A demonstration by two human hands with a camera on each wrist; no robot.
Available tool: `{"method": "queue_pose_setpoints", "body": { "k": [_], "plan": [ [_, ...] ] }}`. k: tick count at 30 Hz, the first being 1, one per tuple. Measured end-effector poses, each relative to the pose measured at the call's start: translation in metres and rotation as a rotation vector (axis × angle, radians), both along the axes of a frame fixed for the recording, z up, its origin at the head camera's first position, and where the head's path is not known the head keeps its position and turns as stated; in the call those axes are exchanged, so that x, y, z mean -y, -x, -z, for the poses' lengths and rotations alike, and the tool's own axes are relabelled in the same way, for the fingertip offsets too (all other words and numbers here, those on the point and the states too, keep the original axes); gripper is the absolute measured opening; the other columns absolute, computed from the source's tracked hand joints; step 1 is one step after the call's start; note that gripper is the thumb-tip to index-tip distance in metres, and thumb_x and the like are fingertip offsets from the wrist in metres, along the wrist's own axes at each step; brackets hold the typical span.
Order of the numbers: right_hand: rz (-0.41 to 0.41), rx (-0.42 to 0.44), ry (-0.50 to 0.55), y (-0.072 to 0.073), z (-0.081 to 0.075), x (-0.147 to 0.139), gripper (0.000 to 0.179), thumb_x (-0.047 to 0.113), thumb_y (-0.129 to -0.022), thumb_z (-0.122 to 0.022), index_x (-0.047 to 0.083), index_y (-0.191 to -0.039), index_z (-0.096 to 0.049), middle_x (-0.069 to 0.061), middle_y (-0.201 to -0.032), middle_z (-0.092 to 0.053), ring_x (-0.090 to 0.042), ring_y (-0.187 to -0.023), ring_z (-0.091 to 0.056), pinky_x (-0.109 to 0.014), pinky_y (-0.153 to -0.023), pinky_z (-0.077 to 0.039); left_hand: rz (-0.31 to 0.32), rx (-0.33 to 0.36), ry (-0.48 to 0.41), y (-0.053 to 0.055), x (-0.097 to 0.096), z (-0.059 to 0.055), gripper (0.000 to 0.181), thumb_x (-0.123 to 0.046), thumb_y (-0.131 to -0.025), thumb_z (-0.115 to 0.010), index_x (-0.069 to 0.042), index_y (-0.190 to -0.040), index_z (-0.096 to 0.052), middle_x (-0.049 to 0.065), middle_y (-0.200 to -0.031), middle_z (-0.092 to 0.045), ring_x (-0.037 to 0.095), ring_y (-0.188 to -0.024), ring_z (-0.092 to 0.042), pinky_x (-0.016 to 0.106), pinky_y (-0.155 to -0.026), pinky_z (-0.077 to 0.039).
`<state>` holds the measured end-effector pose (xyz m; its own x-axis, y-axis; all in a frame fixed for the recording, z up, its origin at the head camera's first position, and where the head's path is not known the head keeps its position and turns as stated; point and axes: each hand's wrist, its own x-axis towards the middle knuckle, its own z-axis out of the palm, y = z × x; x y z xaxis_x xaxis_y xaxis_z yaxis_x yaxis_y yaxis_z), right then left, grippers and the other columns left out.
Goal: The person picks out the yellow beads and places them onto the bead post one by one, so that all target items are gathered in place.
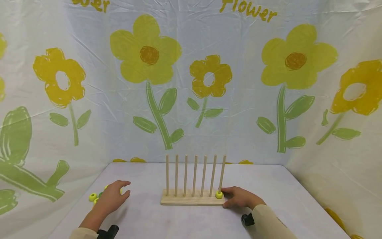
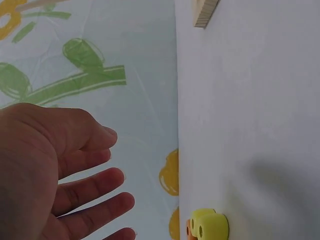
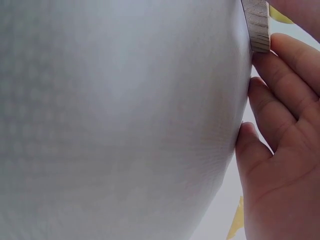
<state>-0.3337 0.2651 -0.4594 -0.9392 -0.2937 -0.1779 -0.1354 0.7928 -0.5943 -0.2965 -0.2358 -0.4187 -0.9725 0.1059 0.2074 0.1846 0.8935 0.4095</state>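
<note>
L hand [image 1: 111, 198]: loosely spread, nr. yellow beads [image 1: 93, 197], scene L. R hand [image 1: 241, 197]: grips wooden peg rack [image 1: 191, 200], R end.

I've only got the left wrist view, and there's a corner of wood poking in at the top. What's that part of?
Observer: In the head view, it is a wooden base with seven pegs in a row.
Operator: Is anything on those pegs?
Observer: Yes, one yellow-green bead sits at the foot of the rightmost peg.
Operator: And is anyone touching the base?
Observer: The right hand is, at the base's right end; the right wrist view shows fingers against the wood there.
</note>
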Motion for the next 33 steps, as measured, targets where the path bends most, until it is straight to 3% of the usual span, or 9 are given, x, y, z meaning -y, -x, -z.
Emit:
{"method": "queue_pose_setpoints", "body": {
  "k": [15,33],
  "plan": [
    [0.018,0.006,-0.007,0.000,0.001,0.000,0.073,0.034,-0.072,-0.085,0.016,-0.137,-0.057,-0.012,-0.142,-0.053,-0.039,-0.136,-0.041,-0.062,-0.110,-0.030,-0.087,0.119,0.014,0.012,0.014,0.011,0.041,-0.020,-0.090,-0.063,0.000,-0.126,-0.061,0.026,-0.129,-0.057,0.047,-0.122,-0.050,0.060,-0.098,-0.044],
    [0.021,0.009,-0.006,0.000,0.003,-0.001,0.073,0.034,-0.072,-0.085,0.017,-0.137,-0.057,-0.013,-0.144,-0.051,-0.040,-0.137,-0.039,-0.062,-0.110,-0.030,-0.130,0.199,0.026,0.023,0.030,0.021,0.043,-0.019,-0.089,-0.061,0.004,-0.126,-0.060,0.032,-0.130,-0.053,0.050,-0.122,-0.048,0.060,-0.099,-0.043]
  ]
}}
